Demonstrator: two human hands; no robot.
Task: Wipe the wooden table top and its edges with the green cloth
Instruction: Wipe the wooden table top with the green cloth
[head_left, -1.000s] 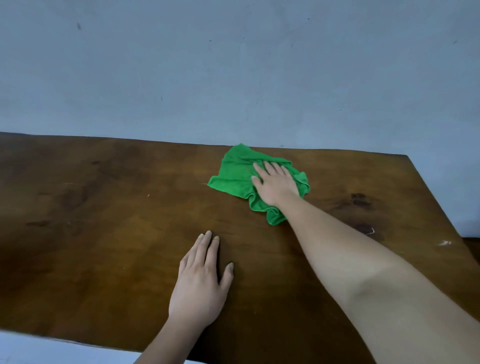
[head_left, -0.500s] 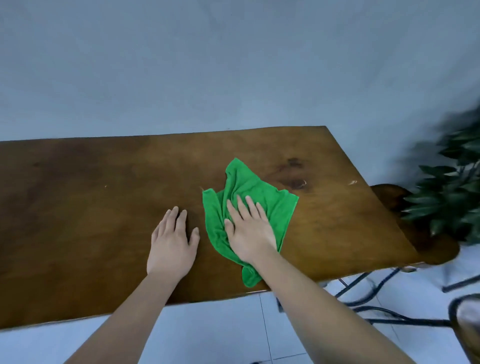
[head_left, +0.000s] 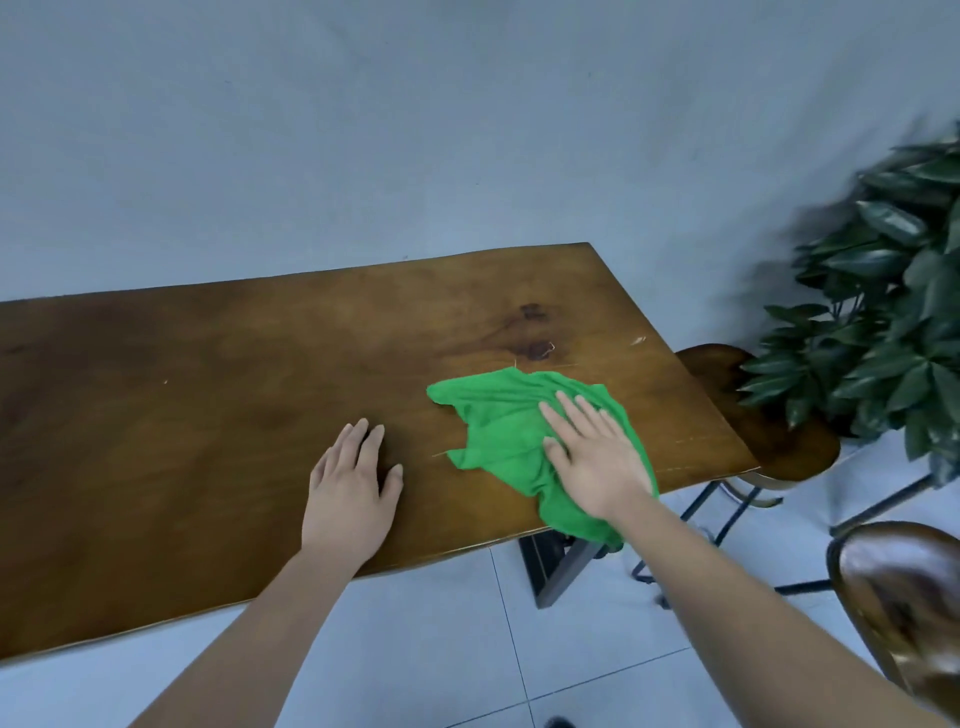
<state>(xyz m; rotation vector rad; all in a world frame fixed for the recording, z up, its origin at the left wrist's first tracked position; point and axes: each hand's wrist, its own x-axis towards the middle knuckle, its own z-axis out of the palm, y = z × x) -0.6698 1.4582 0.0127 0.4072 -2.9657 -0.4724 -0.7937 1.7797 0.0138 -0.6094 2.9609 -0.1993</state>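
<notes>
The green cloth (head_left: 498, 421) lay crumpled on the wooden table top (head_left: 208, 415) near its right end, with one fold drooping over the table's near edge. The right hand (head_left: 597, 462) pressed flat on the cloth, fingers straight and spread, gripping nothing. The left hand (head_left: 348, 493) rested palm-down on bare wood nearer the table's middle, fingers straight, holding nothing. Past the table's right end stood a wooden stool (head_left: 769, 431) and a leafy plant (head_left: 893, 312), which was blurred.

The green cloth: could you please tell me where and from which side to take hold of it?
Probably the bunched fold of the green cloth hanging over the wooden table's near edge, pinched from the near side: it is free of the top, while the right hand presses the middle flat.
</notes>
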